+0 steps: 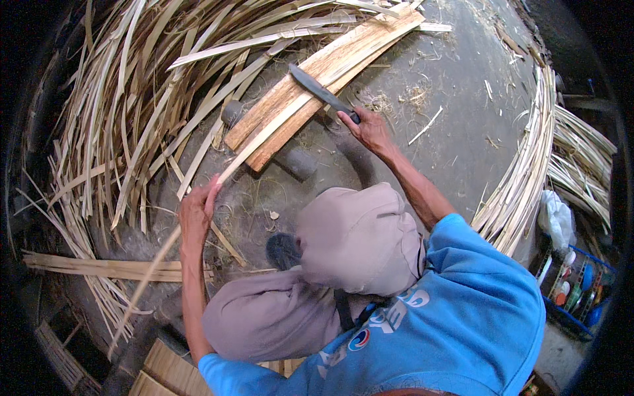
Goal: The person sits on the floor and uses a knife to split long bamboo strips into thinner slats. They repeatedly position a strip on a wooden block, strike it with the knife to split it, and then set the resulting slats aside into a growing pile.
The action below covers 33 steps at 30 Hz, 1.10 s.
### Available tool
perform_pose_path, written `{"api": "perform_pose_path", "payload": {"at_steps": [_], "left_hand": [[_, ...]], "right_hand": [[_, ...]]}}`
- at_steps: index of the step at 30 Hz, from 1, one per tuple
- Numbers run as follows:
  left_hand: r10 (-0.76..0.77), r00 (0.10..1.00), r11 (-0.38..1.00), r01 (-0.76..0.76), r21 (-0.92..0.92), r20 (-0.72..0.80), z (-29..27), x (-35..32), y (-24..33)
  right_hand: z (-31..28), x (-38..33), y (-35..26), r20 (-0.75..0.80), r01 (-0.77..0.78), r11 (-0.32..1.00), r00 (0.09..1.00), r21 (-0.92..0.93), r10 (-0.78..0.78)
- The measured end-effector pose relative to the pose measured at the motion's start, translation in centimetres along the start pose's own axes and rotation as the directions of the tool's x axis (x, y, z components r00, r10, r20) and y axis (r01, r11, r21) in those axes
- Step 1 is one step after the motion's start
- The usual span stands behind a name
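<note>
My right hand (370, 130) is closed round the dark handle of a knife (318, 89). Its broad, dark blade lies across a long pale strip (271, 140) on top of a wooden plank (259, 117). Pinched in my left hand (198, 206), the same strip runs up along the plank and trails down past my left forearm. The plank slopes from near my knees toward the far side, and a dark round support (296, 163) shows under its near end. Whether the blade bites into the strip cannot be made out.
Long loose strips (125, 112) pile up at the far left. More strips lie bundled (528, 165) on the right, near a blue basket (581, 290) of bottles and a white plastic bag (556, 218). Shavings (396, 99) litter the grey floor. Flat slats (105, 265) lie at the left.
</note>
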<state>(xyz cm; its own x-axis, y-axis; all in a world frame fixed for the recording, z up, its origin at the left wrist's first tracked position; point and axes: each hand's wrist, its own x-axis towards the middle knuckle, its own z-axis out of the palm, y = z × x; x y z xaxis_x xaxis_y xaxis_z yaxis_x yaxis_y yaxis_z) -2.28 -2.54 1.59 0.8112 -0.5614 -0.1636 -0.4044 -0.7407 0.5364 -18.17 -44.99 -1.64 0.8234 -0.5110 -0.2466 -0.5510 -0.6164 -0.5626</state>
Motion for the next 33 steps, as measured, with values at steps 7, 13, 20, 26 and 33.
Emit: {"api": "perform_pose_path", "payload": {"at_steps": [7, 13, 20, 26, 33], "left_hand": [[0.047, 0.998, 0.999, -0.046, 0.014, -0.029, -1.4, -2.3, -1.8], [0.099, 0.991, 0.992, -0.09, 0.09, -0.095, -3.6, -6.7, -5.4], [-0.156, 0.986, 0.987, 0.154, 0.05, 0.052, -6.6, -10.4, -5.6], [-0.095, 0.995, 0.995, 0.095, 0.039, 0.001, -5.3, -11.2, -7.7], [-0.21, 0.978, 0.977, 0.209, -0.048, -0.013, -9.3, -15.9, -10.0]], "right_hand": [[3.1, -1.1, 2.7, -0.142, 0.297, 0.952, 0.942, -0.079, -0.305], [-0.4, 2.9, 5.6, -0.144, -0.034, 0.999, 0.989, 0.033, 0.038], [-4.5, 7.5, 8.2, -0.275, -0.089, 0.986, 0.96, -0.14, 0.047], [-2.0, 4.0, 3.0, 0.055, 0.195, 0.981, 0.98, -0.013, -0.194], [-9.0, 8.2, 12.3, -0.372, -0.201, 0.972, 0.899, 0.122, 0.232]]}}
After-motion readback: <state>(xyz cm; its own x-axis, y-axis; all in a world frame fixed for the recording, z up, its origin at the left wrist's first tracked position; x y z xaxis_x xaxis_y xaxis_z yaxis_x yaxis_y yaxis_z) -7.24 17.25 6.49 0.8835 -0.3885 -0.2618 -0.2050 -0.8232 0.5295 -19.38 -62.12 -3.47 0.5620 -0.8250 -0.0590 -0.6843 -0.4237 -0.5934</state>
